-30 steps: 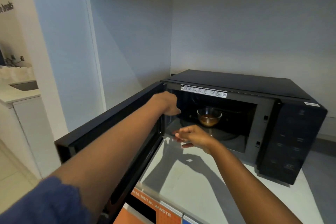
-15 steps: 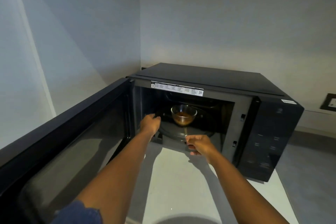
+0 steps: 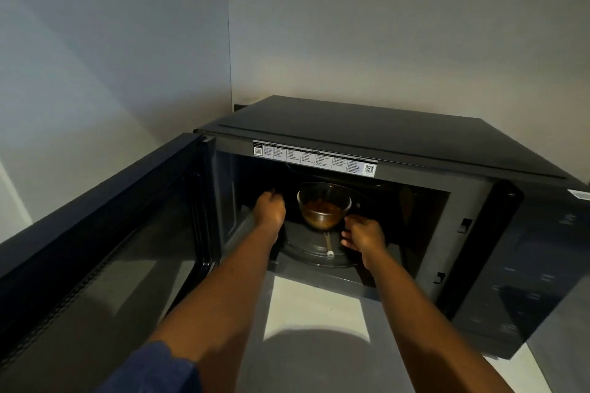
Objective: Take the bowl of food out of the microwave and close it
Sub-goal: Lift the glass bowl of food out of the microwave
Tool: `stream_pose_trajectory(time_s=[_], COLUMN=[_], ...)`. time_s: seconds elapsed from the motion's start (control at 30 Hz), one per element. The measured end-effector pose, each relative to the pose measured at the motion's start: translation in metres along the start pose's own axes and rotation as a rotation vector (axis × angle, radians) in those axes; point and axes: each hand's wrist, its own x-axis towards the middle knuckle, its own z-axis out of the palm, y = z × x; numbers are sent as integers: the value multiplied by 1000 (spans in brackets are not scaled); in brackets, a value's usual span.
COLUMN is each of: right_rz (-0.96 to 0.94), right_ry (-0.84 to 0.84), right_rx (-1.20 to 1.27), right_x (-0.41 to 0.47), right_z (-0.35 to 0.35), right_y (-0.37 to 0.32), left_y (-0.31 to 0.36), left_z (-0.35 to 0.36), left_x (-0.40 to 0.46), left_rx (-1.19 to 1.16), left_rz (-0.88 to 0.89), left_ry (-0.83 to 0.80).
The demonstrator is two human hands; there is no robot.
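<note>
A black microwave (image 3: 399, 134) stands in the wall corner with its door (image 3: 105, 252) swung wide open to the left. Inside, a clear glass bowl (image 3: 324, 206) of brown food sits on the round turntable (image 3: 306, 246). Both of my hands are inside the cavity. My left hand (image 3: 269, 209) is just left of the bowl, fingers curled, a small gap from the glass. My right hand (image 3: 364, 233) is at the bowl's lower right, fingers apart, close to the glass but not gripping it.
The microwave rests on a pale counter (image 3: 313, 306). Its dark control panel (image 3: 526, 281) is on the right. Grey walls (image 3: 383, 25) close in behind and to the left. The open door blocks the left side.
Both hands have moved forward into the cavity and now flank the bowl. The view has come closer to the microwave.
</note>
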Motion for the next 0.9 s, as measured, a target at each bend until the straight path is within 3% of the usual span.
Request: stream_pose_trajectory(time_s=[0.17,0.37,0.9], right_rz=[44,37,0], right_ry=[0,-5,-36], right_rx=[50,-65,-126], right_x=[26,41,43], right_z=[11,15,22], right_y=[-4,-7,-1], left_y=[-16,-28,-36], left_z=[15,30,55], left_x=[18,31,36], left_rx=[28,32,-141], left_rz=[-36,-73,-132], left_ry=[-54,-58,-151])
